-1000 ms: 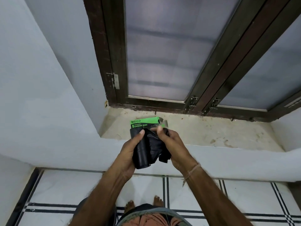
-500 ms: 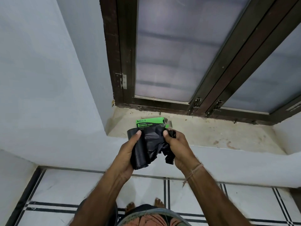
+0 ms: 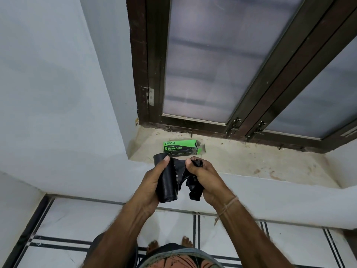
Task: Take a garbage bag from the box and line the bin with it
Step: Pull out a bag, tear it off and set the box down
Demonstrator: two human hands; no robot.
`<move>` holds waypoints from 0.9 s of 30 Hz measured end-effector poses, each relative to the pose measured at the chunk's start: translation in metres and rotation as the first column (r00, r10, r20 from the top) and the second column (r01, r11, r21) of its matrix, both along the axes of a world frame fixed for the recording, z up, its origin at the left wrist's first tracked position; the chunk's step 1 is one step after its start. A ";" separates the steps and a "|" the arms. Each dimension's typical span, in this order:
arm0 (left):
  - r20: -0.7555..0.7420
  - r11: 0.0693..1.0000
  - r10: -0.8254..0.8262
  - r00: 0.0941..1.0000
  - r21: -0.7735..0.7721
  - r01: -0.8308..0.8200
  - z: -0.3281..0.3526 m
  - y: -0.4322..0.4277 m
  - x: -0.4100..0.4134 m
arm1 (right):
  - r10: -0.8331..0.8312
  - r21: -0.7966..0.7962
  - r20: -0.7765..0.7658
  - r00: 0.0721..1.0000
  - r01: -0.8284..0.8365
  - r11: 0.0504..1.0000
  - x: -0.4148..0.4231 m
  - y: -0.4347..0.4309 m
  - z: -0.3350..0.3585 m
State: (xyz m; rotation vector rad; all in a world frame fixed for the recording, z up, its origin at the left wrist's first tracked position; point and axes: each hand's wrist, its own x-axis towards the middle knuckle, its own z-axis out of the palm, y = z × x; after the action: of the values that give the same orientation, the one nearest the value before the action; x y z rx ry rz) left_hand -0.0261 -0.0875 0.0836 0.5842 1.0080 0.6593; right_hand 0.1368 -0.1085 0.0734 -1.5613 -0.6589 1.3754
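Note:
A green garbage bag box lies on the window sill, its right end flap open. Just in front of it I hold a roll of black garbage bags. My left hand is wrapped around the roll, thumb on its top end. My right hand grips the loose, crumpled end of a bag pulled off to the right of the roll. A stretch of black plastic joins the roll to the crumpled end. No bin is in view.
A dark wooden window frame with frosted panes rises behind the sill. Pale walls stand at left and below the sill. White floor tiles with dark stripes lie underneath, with my bare feet near the bottom.
Both hands have drawn back from the box toward me, so the box now shows fully. My right hand has pulled the loose bag end further from the roll.

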 end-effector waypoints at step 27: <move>0.167 0.991 0.027 0.986 -0.137 -0.004 -0.005 0.000 0.010 | 0.161 0.069 -0.187 0.969 -0.151 0.986 0.010 -0.005 -0.002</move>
State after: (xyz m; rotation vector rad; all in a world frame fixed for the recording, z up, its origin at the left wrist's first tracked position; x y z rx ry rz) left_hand -0.0159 -0.0880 0.0782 0.3946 0.8914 0.6369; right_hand 0.1463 -0.1136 0.0712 -1.3358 -0.7060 1.5895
